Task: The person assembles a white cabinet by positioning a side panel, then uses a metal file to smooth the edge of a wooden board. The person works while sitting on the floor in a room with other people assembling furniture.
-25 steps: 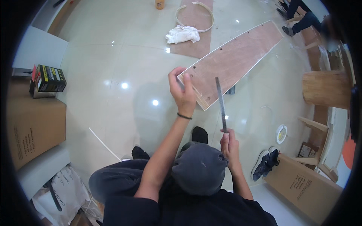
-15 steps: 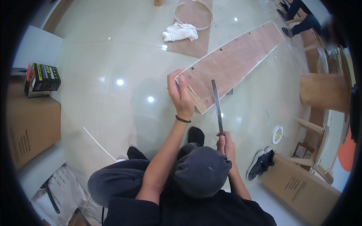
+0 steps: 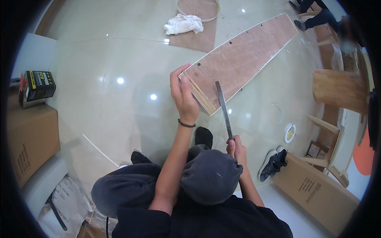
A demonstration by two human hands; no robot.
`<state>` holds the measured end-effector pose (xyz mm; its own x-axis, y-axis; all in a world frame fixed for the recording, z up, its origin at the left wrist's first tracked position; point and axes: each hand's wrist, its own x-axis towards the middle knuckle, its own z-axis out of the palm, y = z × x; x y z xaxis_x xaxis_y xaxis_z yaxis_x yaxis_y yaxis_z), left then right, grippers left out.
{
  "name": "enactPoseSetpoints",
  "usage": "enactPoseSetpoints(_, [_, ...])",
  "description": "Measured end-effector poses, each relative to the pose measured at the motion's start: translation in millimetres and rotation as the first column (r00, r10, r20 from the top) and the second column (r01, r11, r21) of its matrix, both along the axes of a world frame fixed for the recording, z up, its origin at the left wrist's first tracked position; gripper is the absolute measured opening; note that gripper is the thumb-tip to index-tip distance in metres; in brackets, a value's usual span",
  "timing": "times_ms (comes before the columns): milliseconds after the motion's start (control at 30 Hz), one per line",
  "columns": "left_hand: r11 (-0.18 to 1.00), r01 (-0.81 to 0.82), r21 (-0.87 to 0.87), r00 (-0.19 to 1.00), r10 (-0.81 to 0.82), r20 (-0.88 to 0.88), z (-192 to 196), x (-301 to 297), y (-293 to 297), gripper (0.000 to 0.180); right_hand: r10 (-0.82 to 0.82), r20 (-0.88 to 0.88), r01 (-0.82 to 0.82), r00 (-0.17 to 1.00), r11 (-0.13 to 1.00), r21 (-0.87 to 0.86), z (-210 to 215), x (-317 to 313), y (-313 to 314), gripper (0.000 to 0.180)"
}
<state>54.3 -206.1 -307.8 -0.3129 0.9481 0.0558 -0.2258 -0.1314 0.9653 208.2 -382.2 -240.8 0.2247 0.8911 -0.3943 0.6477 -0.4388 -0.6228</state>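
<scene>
My left hand (image 3: 185, 97) is wrapped around the near end of a long plywood panel (image 3: 246, 55), thumb on its top face. The panel slants away to the far right, with dark screw holes along its far-left edge and pale edging on its sides. In my right hand (image 3: 237, 148) is a flat metal file (image 3: 224, 107), gripped at its lower end. The file crosses the panel's right edge near the close corner, its tip over the top face. Whether it touches the edge cannot be made out.
White cloth (image 3: 183, 24) and a looped strip (image 3: 198, 19) lie on a brown sheet (image 3: 192, 44). To the right are a tape roll (image 3: 290, 133), sneakers (image 3: 270, 164), a carton (image 3: 313, 190) and a wooden stool (image 3: 337, 89). Another carton (image 3: 33, 139) stands left; a person's legs (image 3: 317, 20) show far right.
The whole view has shifted slightly, so most things sit a little higher and further left. Both hands keep their holds, and the file remains across the panel's right edge.
</scene>
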Motion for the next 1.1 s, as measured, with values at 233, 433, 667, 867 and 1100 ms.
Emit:
enactPoseSetpoints(233, [0.946, 0.236, 0.224, 0.794, -0.055, -0.605, 1, -23, -22, 0.124, -0.083, -0.100, 0.087, 0.992, 0.996, 0.038, -1, -3, -3, 0.037])
enactPoseSetpoints(433, [0.955, 0.190, 0.226, 0.771, -0.003, -0.636, -14, -18, -19, 0.133, -0.089, -0.115, 0.093, 0.989, 0.995, 0.037, -9, -7, -7, 0.040])
enactPoseSetpoints(667, [0.945, 0.145, 0.294, 0.801, 0.063, -0.595, -18, -14, -15, 0.128, -0.034, 0.073, 0.032, 0.997, 0.999, 0.040, -14, -9, -8, 0.036])
enactPoseSetpoints(867, [0.942, 0.147, 0.302, 0.823, 0.054, -0.566, -18, -11, -19, 0.125, -0.071, 0.139, 0.065, 0.988, 0.997, 0.050, 5, -14, 33, 0.030])
enactPoseSetpoints(1100, [0.943, 0.167, 0.288, 0.801, 0.041, -0.598, -16, -14, -14, 0.126, -0.112, 0.063, 0.104, 0.992, 0.987, 0.124, 19, 2, 99, 0.036])
